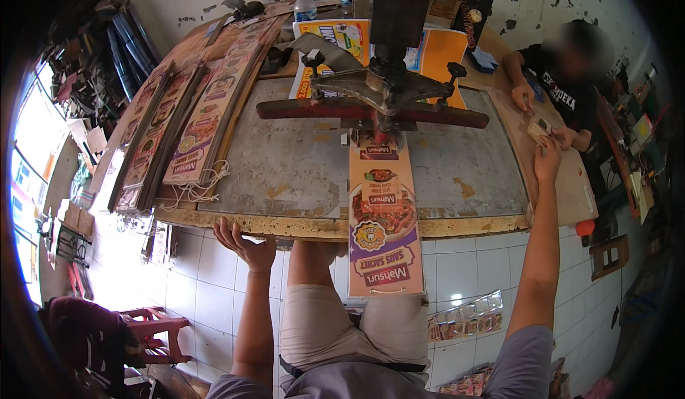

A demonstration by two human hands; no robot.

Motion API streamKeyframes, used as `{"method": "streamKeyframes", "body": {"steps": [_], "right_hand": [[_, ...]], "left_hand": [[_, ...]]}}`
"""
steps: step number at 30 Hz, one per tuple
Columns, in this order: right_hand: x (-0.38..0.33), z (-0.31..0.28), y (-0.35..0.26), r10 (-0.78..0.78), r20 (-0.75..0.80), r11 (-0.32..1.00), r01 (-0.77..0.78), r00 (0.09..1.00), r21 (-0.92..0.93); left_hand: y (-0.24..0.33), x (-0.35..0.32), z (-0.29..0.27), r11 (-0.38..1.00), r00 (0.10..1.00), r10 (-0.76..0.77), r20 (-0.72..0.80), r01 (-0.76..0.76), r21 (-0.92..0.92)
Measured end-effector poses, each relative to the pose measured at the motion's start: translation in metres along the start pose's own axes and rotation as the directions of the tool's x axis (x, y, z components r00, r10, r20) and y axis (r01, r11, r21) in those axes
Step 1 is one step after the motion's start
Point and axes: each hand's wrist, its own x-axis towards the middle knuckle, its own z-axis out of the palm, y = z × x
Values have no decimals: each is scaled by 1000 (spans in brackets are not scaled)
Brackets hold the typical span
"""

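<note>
Under press, lettered strip (purple-banded)

Left fingers spread; right arm outstretched forward.

One press, one overhanging strip, two bottles

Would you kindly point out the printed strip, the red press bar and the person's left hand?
Printed strip (386, 213): head view, middle of its face.
Red press bar (303, 109): head view, its left-hand length.
Left hand (250, 248): head view, middle of the hand.
</note>
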Motion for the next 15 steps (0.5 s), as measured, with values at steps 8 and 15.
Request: {"method": "streamKeyframes", "body": {"steps": [8,15], "right_hand": [[1,2,4,-13,-104,999,17,994,34],[2,4,5,-33,-152,999,39,988,38]], "left_hand": [[0,-1,0,1000,1000,-5,4,5,-2],[0,0,0,1000,1000,-6,7,6,0]]}}
